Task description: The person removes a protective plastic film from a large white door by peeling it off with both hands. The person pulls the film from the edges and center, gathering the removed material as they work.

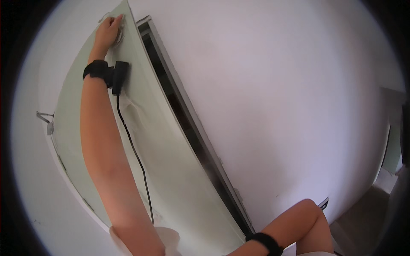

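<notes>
A pale green door (pixel 179 179) stands ajar in front of me, tilted in the view. High on its face is my left hand (pixel 108 33), fingers curled and partly hidden. Beside these fingers shows a pale, shiny patch (pixel 120 36); whether it is a thin cloth, film or a smear, I cannot tell. The left wrist wears a black strap with a black device (pixel 120 78), whose cable (pixel 139 160) hangs along the forearm. My right hand is below the picture's lower edge; only its bent arm and black wrist strap (pixel 265 244) show.
A dark gap separates the door from its grey frame (pixel 192 118). A door closer arm (pixel 45 120) sits at the door's far left edge. White wall (pixel 256 96) fills the right, with a switch plate (pixel 324 203) low down. Farther right are floor (pixel 355 208) and another pale green panel (pixel 393 150).
</notes>
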Demonstrator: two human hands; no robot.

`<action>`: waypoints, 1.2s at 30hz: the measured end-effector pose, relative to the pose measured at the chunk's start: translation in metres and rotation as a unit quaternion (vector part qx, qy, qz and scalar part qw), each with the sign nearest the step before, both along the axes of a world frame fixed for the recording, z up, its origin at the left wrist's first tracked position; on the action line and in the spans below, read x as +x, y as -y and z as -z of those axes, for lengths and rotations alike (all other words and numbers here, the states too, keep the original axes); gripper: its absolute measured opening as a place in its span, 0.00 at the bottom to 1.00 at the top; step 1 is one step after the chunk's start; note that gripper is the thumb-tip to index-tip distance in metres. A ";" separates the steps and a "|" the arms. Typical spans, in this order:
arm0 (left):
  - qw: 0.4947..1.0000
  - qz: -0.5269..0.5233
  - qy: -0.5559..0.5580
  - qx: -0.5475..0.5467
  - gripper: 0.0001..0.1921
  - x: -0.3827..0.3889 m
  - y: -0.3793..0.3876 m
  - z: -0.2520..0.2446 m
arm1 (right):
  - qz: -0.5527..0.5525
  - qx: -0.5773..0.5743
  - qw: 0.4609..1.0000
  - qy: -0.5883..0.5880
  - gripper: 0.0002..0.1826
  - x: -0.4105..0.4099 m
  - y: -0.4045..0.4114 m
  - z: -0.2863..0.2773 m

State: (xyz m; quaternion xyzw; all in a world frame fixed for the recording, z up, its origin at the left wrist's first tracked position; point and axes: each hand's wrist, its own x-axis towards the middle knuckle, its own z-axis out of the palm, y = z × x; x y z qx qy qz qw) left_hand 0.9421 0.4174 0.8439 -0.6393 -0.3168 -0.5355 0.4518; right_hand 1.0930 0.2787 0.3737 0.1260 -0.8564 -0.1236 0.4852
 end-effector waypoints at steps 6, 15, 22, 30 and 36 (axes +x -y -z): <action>0.958 -0.272 -0.032 0.082 0.30 -0.035 -0.019 -0.058 | 0.165 -0.062 0.949 -0.263 0.27 0.018 -0.057 0.047; 0.968 -0.235 -0.026 0.083 0.16 0.003 -0.001 -0.023 | -0.015 -0.582 0.790 -0.193 0.43 -0.032 -0.120 0.056; 0.957 -0.275 0.017 0.088 0.29 -0.033 0.018 -0.011 | 0.013 -0.571 0.800 -0.184 0.42 -0.030 -0.127 0.067; 0.982 0.027 0.181 0.051 0.22 -0.004 0.004 -0.028 | 0.011 -0.567 0.798 -0.203 0.45 -0.028 -0.135 0.072; 0.949 -0.270 0.162 0.027 0.23 0.005 0.006 -0.064 | -0.039 -0.570 0.797 -0.197 0.45 -0.031 -0.120 0.073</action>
